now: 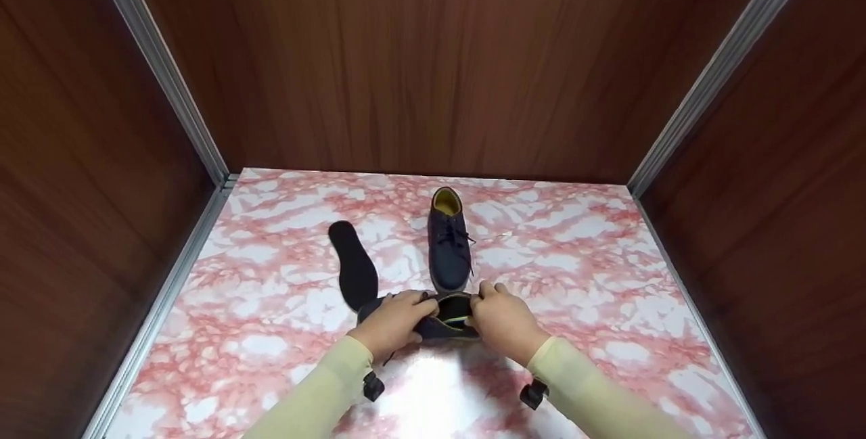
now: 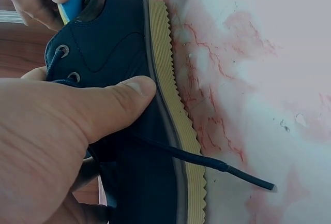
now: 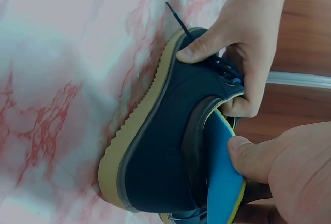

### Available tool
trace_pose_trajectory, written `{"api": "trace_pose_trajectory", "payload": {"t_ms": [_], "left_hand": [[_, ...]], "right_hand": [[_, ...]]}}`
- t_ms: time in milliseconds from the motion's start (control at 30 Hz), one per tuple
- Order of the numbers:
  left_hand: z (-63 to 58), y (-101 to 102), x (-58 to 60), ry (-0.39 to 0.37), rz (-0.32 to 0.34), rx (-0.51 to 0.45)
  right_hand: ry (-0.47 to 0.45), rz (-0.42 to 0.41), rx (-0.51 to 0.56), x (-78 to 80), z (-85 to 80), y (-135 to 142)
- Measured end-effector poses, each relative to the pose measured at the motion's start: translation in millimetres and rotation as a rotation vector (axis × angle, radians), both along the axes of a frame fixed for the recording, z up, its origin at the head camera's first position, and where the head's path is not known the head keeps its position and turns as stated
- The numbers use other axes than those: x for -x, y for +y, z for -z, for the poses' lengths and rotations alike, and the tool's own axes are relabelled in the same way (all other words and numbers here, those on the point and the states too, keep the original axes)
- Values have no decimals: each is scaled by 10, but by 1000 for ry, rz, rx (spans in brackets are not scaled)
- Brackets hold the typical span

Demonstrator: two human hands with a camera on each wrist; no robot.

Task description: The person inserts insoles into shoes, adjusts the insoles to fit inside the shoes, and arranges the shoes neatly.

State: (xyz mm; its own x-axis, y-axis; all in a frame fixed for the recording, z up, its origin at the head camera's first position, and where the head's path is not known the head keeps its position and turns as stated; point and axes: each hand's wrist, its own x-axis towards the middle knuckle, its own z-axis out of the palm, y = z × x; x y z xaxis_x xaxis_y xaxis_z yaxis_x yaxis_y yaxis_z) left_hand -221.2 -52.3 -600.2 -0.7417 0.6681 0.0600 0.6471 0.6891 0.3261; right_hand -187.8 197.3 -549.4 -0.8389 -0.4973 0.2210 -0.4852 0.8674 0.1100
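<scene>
Head view first: the dark lace-up shoe [image 1: 443,332] lies across the desk [image 1: 575,256], toe to the person's left. The left hand [image 1: 398,320] grips its front half, the right hand [image 1: 502,320] is at the heel opening. A second shoe [image 1: 450,249] stands just beyond, a black insole [image 1: 356,270] off left.

Over to the left wrist: thumb flat along the side, fingers curled round the laced upper, ridged sole down on the desk. Solid anchor, I'd say; hold that firm so the shoe can't skid, without squashing the throat.

And the right wrist: fingers pinching a blue insole [image 3: 220,151] near its raised end, the rest down in the opening. Going in or coming out? Can't tell. Either way, best eased along the shoe's length, straight, never twisted, its yellow edge clear of the collar [image 3: 194,141].
</scene>
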Motion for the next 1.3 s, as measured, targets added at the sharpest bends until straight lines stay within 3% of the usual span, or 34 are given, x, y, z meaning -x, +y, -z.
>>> {"api": "trace_pose_trajectory", "payload": {"t_ms": [367, 567, 833, 1133, 1300], "left_hand": [[-4, 4, -3, 10, 7, 4], [-2, -3, -9, 1, -1, -1], [13, -1, -8, -7, -9, 12], [20, -5, -12, -11, -16, -11], [5, -13, -3, -3, -11, -14]], "right_hand": [[9, 5, -26, 8, 44, -83], [-35, 26, -13, -10, 37, -94], [-94, 41, 35, -29, 50, -62], [-149, -2, 130, -41, 20, 38], [-175, 32, 152, -39, -5, 87]]}}
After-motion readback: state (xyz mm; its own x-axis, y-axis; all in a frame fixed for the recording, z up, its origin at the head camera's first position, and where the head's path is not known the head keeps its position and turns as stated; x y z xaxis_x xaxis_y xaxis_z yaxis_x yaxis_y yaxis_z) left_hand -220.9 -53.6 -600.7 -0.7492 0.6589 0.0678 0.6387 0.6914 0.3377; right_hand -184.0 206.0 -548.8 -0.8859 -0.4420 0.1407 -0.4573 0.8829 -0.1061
